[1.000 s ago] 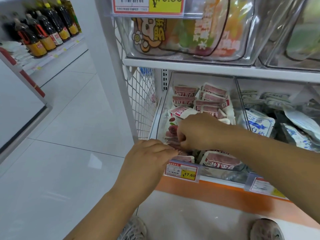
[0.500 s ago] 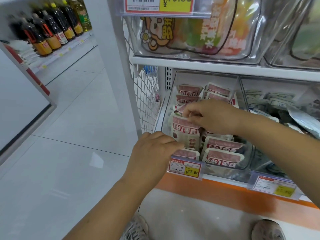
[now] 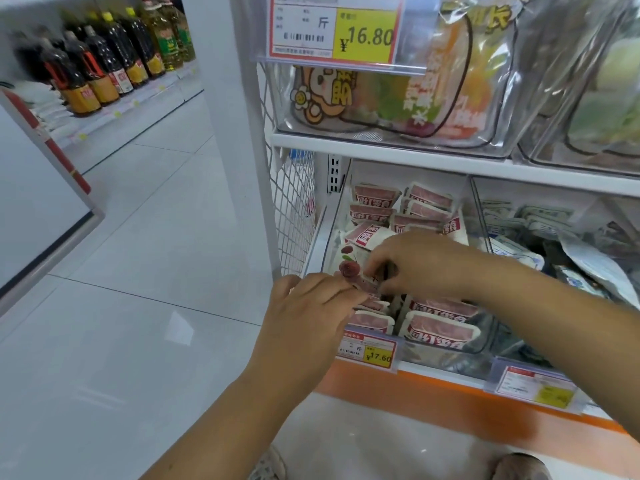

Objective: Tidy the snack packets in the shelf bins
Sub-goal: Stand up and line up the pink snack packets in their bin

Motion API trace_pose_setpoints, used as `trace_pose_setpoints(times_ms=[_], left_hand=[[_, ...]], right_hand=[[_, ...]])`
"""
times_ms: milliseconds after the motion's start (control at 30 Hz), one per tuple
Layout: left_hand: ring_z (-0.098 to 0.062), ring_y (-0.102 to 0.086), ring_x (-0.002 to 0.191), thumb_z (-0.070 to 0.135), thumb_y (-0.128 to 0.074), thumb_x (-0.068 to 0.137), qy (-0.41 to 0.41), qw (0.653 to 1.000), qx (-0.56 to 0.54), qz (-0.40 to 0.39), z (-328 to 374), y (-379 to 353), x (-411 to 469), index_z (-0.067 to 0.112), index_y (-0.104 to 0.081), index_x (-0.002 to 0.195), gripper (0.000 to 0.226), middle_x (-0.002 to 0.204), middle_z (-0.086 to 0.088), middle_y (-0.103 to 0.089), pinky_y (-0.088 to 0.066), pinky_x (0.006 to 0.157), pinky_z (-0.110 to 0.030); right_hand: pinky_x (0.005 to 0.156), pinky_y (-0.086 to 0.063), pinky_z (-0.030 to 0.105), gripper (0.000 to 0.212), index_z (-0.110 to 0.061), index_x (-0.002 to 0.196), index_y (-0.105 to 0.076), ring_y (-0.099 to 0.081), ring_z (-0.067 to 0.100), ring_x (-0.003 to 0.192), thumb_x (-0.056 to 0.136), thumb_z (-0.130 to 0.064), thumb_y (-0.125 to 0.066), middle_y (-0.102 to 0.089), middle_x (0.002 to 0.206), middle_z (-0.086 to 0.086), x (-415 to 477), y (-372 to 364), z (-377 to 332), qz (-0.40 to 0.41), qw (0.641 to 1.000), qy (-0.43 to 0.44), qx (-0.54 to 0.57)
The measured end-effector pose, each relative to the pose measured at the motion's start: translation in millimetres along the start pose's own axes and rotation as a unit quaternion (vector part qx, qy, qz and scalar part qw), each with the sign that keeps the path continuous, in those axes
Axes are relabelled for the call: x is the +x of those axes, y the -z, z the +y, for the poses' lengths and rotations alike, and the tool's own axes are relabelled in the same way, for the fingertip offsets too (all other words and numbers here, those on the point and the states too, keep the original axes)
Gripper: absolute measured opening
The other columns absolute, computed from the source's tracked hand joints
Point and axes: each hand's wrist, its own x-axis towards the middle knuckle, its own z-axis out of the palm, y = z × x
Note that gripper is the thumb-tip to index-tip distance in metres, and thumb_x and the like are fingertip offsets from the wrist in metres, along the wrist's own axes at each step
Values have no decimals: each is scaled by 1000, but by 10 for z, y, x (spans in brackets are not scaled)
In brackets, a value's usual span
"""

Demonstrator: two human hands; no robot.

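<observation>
Right hand (image 3: pixel 426 265) pinches the fruit-printed snack packet (image 3: pixel 347 268), seemingly to straighten it in the clear bin (image 3: pixel 333 230), left hand (image 3: pixel 311 306) curled alongside, grip unclear

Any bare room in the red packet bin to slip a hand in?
Only a narrow dark slot between the front-left stack and front-right packets, below the right hand pinching a fruit-print packet. The back rows are packed tight.

Glossy plastic snack packets (image 3: pixel 440 329) in a clear, seemingly acrylic bin (image 3: pixel 446 362).
</observation>
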Motion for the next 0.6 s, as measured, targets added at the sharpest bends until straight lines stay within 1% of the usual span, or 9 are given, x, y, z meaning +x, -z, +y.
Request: trace_pose_setpoints(times_ms=[100, 200, 233, 300, 367, 433, 500, 567, 600], left_hand=[[-9, -53, 103, 16, -66, 78, -15, 1000, 2, -2, -13, -2, -18, 31, -69, 110, 35, 107, 16, -67, -32, 85, -33], [-11, -55, 106, 11, -78, 73, -14, 1000, 15, -16, -10, -1, -48, 29, -69, 111, 43, 112, 13, -67, -35, 86, -33], [-11, -55, 109, 11, -79, 72, -14, 1000, 19, -20, -7, 1, -52, 28, -68, 112, 45, 115, 13, -66, -35, 87, -33], [-11, -53, 112, 11, -77, 74, -17, 999, 21, -26, 3, 3, -49, 28, -67, 115, 45, 118, 13, -65, -33, 89, -32], [-11, -53, 111, 12, -77, 74, -18, 999, 21, -31, 23, 9, -38, 27, -67, 115, 45, 116, 13, -66, -33, 89, -32], [-13, -56, 107, 14, -78, 73, -23, 998, 36, -42, 49, 10, -31, 26, -66, 116, 46, 113, 12, -66, -37, 86, -33], [-15, -58, 103, 16, -77, 73, -33, 997, 49, -48, 52, -12, -29, 25, -66, 116, 46, 112, 10, -67, -44, 81, -35], [-15, -58, 102, 21, -71, 79, -35, 997, 48, -55, 48, -39, -19, 25, -65, 117, 39, 111, 10, -67, -47, 78, -37], [-13, -57, 103, 27, -64, 84, -27, 997, 42, -62, 48, -42, -8, 26, -64, 118, 34, 112, 12, -66, -46, 80, -36]], right_hand=[[66, -49, 34, 30, -30, 100, -43, -54, 15, 78, 81, -40, -63, -50, 106, -11, 101, -128, -60, 38, 994, -1, -101], [59, -49, 32, 33, -27, 99, -43, -54, 15, 74, 81, -48, -59, -50, 113, -9, 192, -136, -83, 74, 986, 8, -150], [57, -47, 30, 31, -26, 99, -46, -55, 14, 74, 83, -51, -55, -52, 109, -11, 210, -121, -81, 82, 985, 8, -152], [56, -48, 28, 30, -26, 96, -51, -57, 11, 74, 89, -54, -46, -52, 91, -16, 205, -43, -54, 104, 987, -15, -126], [58, -50, 27, 30, -26, 93, -56, -56, 10, 68, 93, -49, -38, -55, 79, -12, 216, 91, 54, 131, 985, -61, -93], [59, -45, 23, 32, -33, 101, -60, -57, 12, 69, 91, -49, -34, -63, 84, -8, 238, 212, 205, 158, 979, -112, -64], [63, -43, 25, 27, -39, 114, -59, -58, 14, 78, 92, -46, -46, -66, 96, -8, 251, 236, 298, 171, 976, -132, -39], [57, -41, 23, 21, -40, 111, -59, -61, 12, 76, 94, -36, -49, -65, 87, -13, 223, 140, 294, 173, 979, -101, -43], [56, -41, 22, 21, -39, 109, -61, -63, 13, 78, 94, -31, -48, -66, 88, -13, 185, 70, 272, 181, 979, -79, -45]])
